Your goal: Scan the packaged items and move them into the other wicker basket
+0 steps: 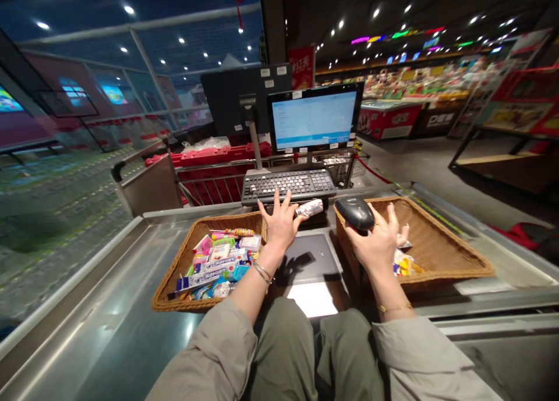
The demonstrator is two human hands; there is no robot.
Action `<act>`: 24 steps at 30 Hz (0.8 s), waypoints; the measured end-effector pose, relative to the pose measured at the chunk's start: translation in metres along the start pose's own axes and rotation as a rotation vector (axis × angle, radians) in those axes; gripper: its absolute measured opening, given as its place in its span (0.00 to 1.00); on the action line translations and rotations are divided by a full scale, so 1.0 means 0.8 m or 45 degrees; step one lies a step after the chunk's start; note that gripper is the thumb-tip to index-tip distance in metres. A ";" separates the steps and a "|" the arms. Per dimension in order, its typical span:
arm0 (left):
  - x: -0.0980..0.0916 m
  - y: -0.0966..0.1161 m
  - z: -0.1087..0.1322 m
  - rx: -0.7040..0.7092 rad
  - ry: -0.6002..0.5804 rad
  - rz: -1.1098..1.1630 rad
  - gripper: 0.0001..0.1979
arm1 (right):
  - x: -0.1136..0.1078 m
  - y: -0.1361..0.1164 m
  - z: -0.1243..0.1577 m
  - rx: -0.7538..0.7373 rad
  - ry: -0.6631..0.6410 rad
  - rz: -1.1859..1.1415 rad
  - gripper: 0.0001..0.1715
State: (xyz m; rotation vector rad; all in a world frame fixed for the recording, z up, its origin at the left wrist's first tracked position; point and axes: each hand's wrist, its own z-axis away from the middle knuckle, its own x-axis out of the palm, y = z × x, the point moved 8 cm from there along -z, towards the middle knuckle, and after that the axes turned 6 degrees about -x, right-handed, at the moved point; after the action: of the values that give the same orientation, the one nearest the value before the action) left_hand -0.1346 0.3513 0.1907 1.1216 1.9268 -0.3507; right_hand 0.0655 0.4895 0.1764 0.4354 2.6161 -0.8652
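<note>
My left hand (279, 223) is just below the keyboard (288, 183). Its thumb and forefinger pinch a small silvery-white wrapped packet (310, 208), while the other fingers spread toward the keys. A black handheld barcode scanner (356, 213) is gripped in my right hand (379, 241), its head near the packet. Below my left hand, a wicker basket (163, 284) holds many small colourful packets and slim blue-and-white boxes (216, 270). Another wicker basket (441, 232) lies behind and beside my right hand, with a few yellow and white packets (406, 264) in it.
A lit monitor (314, 119) stands behind the keyboard, beside the dark back of another screen (244, 98). The baskets rest on a metal counter (131, 325). A grey panel (310, 258) lies between them. Beyond are a shopping cart (209, 183) and a red freezer (388, 119).
</note>
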 end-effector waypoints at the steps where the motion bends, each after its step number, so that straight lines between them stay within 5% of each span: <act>1: 0.004 0.010 -0.002 0.016 -0.011 0.010 0.15 | -0.007 0.010 -0.006 0.044 0.008 0.010 0.34; 15: 0.068 0.158 -0.012 0.311 -0.124 0.135 0.17 | -0.104 0.138 -0.031 0.407 0.204 0.249 0.24; 21: 0.104 0.219 -0.005 0.353 -0.200 0.195 0.23 | -0.125 0.161 -0.022 0.484 0.254 0.314 0.24; 24: 0.110 0.227 -0.001 0.361 -0.238 0.195 0.26 | -0.128 0.164 -0.020 0.504 0.244 0.335 0.24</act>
State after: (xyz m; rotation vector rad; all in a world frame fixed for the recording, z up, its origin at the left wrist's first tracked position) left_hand -0.0077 0.5033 0.1524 1.3596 1.6508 -0.6352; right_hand 0.2042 0.5814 0.1641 0.9860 2.4658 -1.3040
